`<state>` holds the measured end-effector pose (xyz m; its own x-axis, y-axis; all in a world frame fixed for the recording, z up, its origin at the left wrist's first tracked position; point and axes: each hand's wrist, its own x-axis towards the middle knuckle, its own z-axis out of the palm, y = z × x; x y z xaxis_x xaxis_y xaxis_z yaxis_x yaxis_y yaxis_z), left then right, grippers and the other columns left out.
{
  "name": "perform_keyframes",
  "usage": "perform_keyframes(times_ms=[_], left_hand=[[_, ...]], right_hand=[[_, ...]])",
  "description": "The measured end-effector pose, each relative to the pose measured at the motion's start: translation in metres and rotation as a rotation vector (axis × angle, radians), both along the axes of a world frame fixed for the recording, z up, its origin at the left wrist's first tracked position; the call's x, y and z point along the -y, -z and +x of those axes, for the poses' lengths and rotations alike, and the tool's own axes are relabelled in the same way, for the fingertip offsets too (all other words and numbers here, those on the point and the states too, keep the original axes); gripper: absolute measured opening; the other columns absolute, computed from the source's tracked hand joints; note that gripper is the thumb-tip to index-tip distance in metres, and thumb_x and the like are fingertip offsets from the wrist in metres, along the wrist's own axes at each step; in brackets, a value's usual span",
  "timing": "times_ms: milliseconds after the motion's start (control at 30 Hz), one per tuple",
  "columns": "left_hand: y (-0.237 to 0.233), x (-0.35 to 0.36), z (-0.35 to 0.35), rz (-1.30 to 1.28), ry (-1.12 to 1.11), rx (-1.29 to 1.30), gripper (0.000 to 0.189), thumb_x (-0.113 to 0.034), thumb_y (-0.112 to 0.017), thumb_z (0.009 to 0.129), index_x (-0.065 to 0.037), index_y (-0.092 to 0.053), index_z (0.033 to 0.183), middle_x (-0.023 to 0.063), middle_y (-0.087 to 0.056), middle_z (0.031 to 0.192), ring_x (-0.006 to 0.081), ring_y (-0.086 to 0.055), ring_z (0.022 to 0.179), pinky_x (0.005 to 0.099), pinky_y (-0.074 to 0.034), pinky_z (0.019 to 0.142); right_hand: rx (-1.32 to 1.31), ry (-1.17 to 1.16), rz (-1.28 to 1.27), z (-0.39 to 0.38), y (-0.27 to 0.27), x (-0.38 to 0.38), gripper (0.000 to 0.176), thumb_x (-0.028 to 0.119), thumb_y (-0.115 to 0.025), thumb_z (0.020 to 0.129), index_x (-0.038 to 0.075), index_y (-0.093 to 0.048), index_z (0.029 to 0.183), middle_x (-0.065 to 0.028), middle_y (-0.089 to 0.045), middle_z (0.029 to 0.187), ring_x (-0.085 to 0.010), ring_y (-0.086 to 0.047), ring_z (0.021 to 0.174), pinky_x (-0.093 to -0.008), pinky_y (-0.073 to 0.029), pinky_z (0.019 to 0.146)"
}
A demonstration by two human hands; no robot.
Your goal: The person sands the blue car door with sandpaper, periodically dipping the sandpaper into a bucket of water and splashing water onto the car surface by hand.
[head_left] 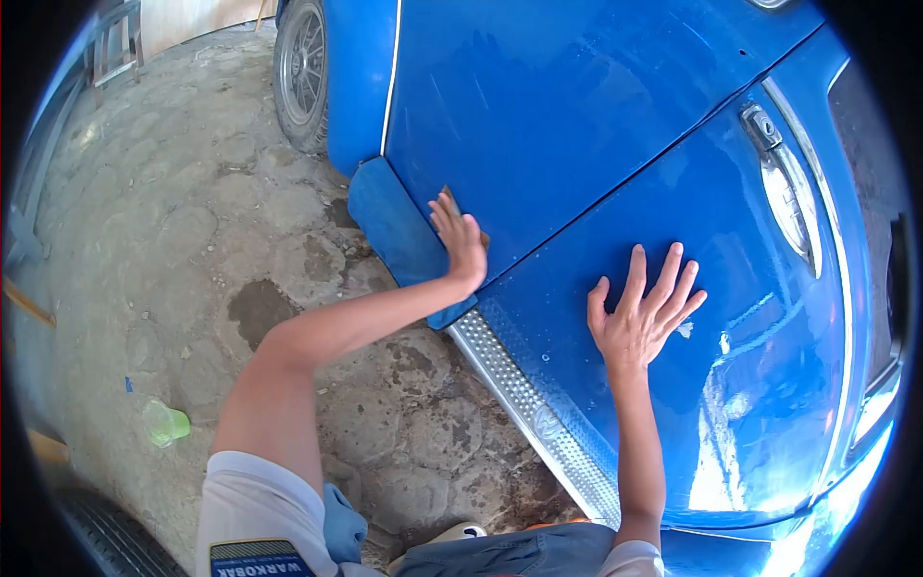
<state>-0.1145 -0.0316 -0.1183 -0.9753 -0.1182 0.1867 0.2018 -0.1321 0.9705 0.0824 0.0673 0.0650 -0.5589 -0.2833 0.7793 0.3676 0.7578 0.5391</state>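
The left hand [461, 248], open, held a brownish pad [450, 198] against the blue panel [510, 125]. The right hand [636, 322] rested open, fingers spread, on the door [711, 221]

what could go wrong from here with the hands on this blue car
Grit under the brown piece at the left hand could mark the glossy blue paint. If that hand slides toward the door seam, the piece might catch on the edge. The right hand, spread on the door, might leave smudges.
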Motion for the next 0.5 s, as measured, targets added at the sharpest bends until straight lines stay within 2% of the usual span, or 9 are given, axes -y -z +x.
perform_keyframes(times_ms=[67, 133, 200, 300, 367, 500], left_hand=[[-0.004, 0.003, -0.004, -0.002, -0.014, 0.079, 0.089, -0.072, -0.007, 0.103, -0.010, -0.001, 0.167, 0.0247, 0.008, 0.172, 0.0429, 0.013, 0.158, 0.0527, 0.005, 0.127], [0.005, 0.006, -0.062, 0.034, -0.278, -0.224, 0.084, -0.068, -0.011, 0.106, -0.010, -0.009, 0.167, 0.0268, 0.001, 0.171, 0.0460, 0.004, 0.158, 0.0532, 0.001, 0.127], [0.007, 0.031, -0.107, 0.079, -0.265, -0.165, 0.081, -0.065, -0.015, 0.108, -0.010, -0.014, 0.167, 0.0281, -0.003, 0.171, 0.0477, -0.002, 0.157, 0.0531, -0.001, 0.127], [0.014, 0.051, -0.132, 0.116, -0.122, -0.078, 0.081, -0.066, -0.014, 0.107, -0.013, -0.006, 0.168, 0.0218, 0.005, 0.173, 0.0412, 0.003, 0.159, 0.0505, -0.001, 0.129], [0.020, 0.034, -0.116, 0.167, -0.150, -0.013, 0.081, -0.066, -0.013, 0.107, -0.014, -0.003, 0.168, 0.0203, 0.008, 0.173, 0.0392, 0.005, 0.159, 0.0501, 0.000, 0.129], [0.009, 0.000, 0.002, 0.111, -0.010, 0.074, 0.090, -0.073, -0.012, 0.103, -0.011, 0.003, 0.167, 0.0230, 0.013, 0.172, 0.0417, 0.010, 0.158, 0.0549, 0.002, 0.127]], right_hand=[[0.000, 0.004, -0.002, 0.001, 0.001, 0.002, 0.057, 0.034, -0.067, 0.084, 0.015, -0.062, 0.138, -0.0248, -0.037, 0.160, -0.0493, -0.031, 0.149, -0.0693, -0.018, 0.120], [0.002, -0.002, -0.003, 0.000, 0.001, 0.003, 0.057, 0.035, -0.067, 0.084, 0.015, -0.062, 0.137, -0.0249, -0.037, 0.160, -0.0493, -0.031, 0.149, -0.0693, -0.018, 0.120], [0.001, -0.001, 0.004, 0.001, 0.000, 0.001, 0.058, 0.036, -0.067, 0.084, 0.015, -0.062, 0.138, -0.0252, -0.037, 0.161, -0.0497, -0.031, 0.149, -0.0694, -0.018, 0.120], [0.003, 0.015, 0.014, 0.002, 0.002, -0.002, 0.057, 0.038, -0.065, 0.085, 0.017, -0.062, 0.138, -0.0244, -0.038, 0.161, -0.0486, -0.031, 0.150, -0.0703, -0.019, 0.119], [-0.002, 0.019, 0.013, 0.003, 0.002, -0.003, 0.057, 0.039, -0.065, 0.085, 0.017, -0.063, 0.137, -0.0240, -0.038, 0.161, -0.0480, -0.030, 0.150, -0.0705, -0.020, 0.119], [0.006, 0.008, 0.003, 0.002, 0.000, -0.001, 0.056, 0.038, -0.066, 0.085, 0.017, -0.063, 0.137, -0.0236, -0.037, 0.161, -0.0477, -0.029, 0.151, -0.0705, -0.019, 0.120]])
